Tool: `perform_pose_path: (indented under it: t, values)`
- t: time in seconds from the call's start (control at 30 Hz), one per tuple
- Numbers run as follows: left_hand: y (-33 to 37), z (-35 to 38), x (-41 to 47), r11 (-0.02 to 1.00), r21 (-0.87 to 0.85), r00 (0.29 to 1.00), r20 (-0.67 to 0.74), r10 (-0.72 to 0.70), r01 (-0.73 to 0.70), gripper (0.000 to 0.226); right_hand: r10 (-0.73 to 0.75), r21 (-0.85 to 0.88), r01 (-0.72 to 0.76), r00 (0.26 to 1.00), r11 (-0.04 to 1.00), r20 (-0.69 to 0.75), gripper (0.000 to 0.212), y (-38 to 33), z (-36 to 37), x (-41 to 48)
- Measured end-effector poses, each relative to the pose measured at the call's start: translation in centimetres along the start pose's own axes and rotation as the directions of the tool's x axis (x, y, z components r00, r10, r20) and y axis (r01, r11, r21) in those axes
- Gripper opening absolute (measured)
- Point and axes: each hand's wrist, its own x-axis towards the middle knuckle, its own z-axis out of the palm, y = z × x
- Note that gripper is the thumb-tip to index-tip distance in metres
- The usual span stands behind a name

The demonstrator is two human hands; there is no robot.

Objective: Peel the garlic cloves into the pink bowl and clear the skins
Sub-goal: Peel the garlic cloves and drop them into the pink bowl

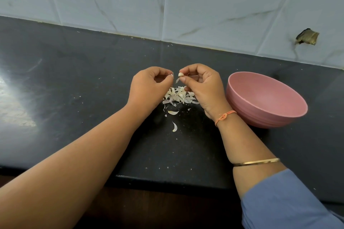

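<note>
One garlic clove [180, 74] pinched in the right hand [202, 87], left hand [149, 87] curled beside it, perhaps pinching too, skins [176, 96] heaped below both, pink bowl [247, 113] to their right.

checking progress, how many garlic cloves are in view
1. The garlic clove is pinched by the right hand, above the pile of skins. None shows in the pink bowl, though its near wall hides part of the inside.

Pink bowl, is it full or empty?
Empty, as far as shows: the pink bowl has a bare pink inside; its near wall hides a little.
</note>
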Motion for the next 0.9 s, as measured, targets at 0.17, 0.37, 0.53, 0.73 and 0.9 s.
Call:
perform_pose_path:
  t: [0.17, 0.37, 0.53, 0.73, 0.9]
  values:
    - [0.15, -0.05, -0.26, 0.99, -0.14, 0.999, 0.046, 0.028, -0.021, 0.015, -0.016, -0.013, 0.016, 1.0, 1.0, -0.01, 0.019, 0.27, -0.12, 0.06]
    - [0.16, -0.01, -0.23, 0.982, -0.189, 0.998, 0.061, 0.01, 0.002, 0.016, -0.036, -0.02, 0.036, 0.999, 0.999, -0.011, 0.024, 0.55, -0.11, 0.2]
    - [-0.17, -0.02, -0.07, 0.982, -0.189, 0.997, 0.081, 0.002, 0.013, 0.014, -0.055, -0.044, 0.055, 0.998, 0.997, 0.006, 0.019, 0.59, -0.11, 0.09]
    - [-0.24, 0.01, 0.07, 0.983, -0.175, 0.997, 0.071, -0.033, 0.045, 0.016, -0.069, -0.06, 0.071, 0.997, 0.996, 0.034, 0.023, 0.5, 0.15, -0.05]
    - [-0.31, 0.09, 0.17, 0.989, -0.134, 0.997, 0.051, -0.056, 0.062, 0.015, -0.042, 0.081, 0.038, 0.998, 0.996, 0.046, 0.023, 0.03, 0.25, -0.19]
